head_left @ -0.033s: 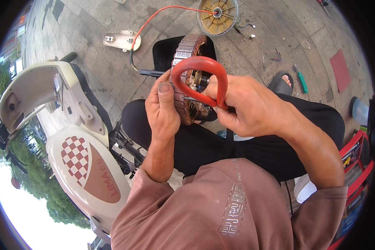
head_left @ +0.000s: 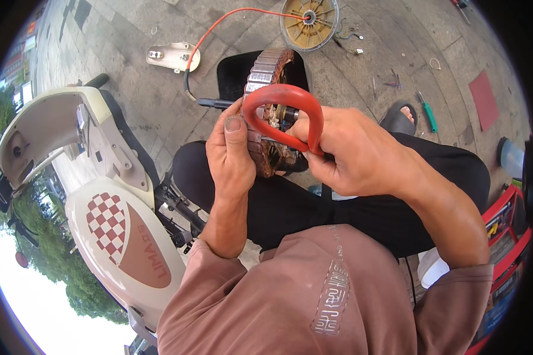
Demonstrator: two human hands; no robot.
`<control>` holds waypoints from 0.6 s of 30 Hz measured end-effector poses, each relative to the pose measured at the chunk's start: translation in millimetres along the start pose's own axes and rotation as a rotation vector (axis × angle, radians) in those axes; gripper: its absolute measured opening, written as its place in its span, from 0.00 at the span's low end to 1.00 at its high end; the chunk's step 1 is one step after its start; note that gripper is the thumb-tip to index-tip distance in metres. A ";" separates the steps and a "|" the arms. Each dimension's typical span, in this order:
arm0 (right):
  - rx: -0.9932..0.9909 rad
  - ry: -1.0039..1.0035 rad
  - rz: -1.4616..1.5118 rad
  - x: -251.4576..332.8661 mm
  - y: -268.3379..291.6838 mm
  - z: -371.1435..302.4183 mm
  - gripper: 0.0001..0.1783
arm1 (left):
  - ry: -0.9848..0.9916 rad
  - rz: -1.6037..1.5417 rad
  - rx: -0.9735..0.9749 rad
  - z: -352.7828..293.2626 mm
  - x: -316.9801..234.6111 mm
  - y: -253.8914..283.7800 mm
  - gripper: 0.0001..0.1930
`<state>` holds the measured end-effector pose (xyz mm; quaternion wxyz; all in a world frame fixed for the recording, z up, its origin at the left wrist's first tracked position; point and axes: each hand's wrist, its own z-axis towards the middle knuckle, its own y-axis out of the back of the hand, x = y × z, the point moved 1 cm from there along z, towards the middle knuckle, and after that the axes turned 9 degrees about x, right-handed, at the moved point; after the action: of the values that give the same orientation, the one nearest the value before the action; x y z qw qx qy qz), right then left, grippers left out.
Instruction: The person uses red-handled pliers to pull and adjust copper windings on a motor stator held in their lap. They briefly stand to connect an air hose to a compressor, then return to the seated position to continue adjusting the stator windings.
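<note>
A hub-motor stator, with a ring of metal laminations and copper windings, stands on edge between my knees. My left hand is closed around its near outer rim, thumb on top. My right hand grips a pair of scissors with a thick red looped handle, held over the stator's near side. The blades are hidden behind the loop and the stator. A dark shaft sticks out of the stator's middle, and a black-sleeved cable end comes out on its far left.
Behind the stator is a black seat-like surface. A round motor cover lies farther off with an orange cable. A green-handled screwdriver and a red sheet are right. A scooter stands left, a red tool rack right.
The red handle loop has tipped slightly down and to the left with my right hand. My left hand and the stator stay where they were.
</note>
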<state>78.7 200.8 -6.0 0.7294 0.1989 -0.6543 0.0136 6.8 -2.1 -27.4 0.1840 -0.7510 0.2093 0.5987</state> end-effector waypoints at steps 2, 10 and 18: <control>-0.019 -0.036 -0.014 3.4 -2.2 -1.4 0.10 | -0.003 -0.028 0.005 -0.2 -0.6 -1.1 0.29; -0.042 -0.061 -0.084 8.0 -5.8 -3.1 0.09 | 0.000 -0.032 0.007 2.2 1.0 -2.1 0.28; -0.038 -0.028 -0.016 4.9 2.4 0.4 0.10 | 0.005 -0.025 -0.012 1.7 -1.8 -2.7 0.29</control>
<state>78.3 201.7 -0.6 0.7238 0.1904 -0.6631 -0.0072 6.5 1.3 -25.9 0.1866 -0.7560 0.1967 0.5958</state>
